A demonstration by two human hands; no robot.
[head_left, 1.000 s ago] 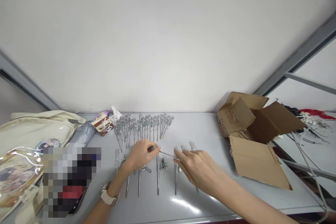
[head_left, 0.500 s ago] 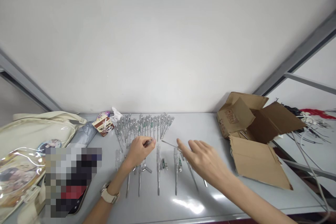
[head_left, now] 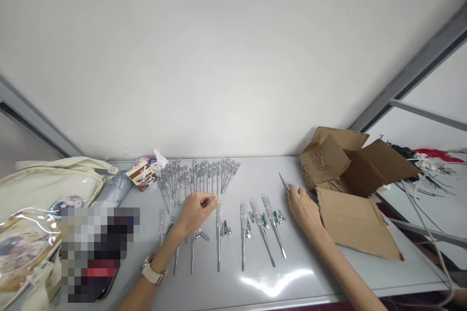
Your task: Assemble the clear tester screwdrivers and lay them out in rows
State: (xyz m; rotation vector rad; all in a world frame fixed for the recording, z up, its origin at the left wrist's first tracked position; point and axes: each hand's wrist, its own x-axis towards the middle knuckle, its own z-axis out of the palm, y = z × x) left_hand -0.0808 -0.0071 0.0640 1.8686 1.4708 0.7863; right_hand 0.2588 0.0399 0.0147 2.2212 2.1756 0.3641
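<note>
My left hand (head_left: 197, 213) is closed in a pinch above the left part of the row. Something small and dark shows between its thumb and fingers, too hidden to name. Farther right, near the carton, my right hand (head_left: 303, 208) is closed around a tester screwdriver (head_left: 283, 181), its metal shaft pointing up and left. Between the hands lie several clear-handled tester screwdrivers, among them one in the middle (head_left: 243, 238) and one at the right end (head_left: 275, 226). Small green and metal parts (head_left: 226, 229) rest beside their handles. Partly hidden by my left arm are more screwdrivers (head_left: 193, 252).
A dense bunch of tester screwdrivers (head_left: 199, 175) lies at the back by the wall. An open cardboard box (head_left: 317, 165) stands on the right, one flap (head_left: 359, 223) spread over the table. On the left are a cream bag (head_left: 32, 189), a grey pouch (head_left: 116, 187) and a small box (head_left: 142, 176).
My right hand has moved right, from above the row to beside the carton, with the screwdriver in it. The right-end screwdrivers are now uncovered. My left hand stays nearly in place.
</note>
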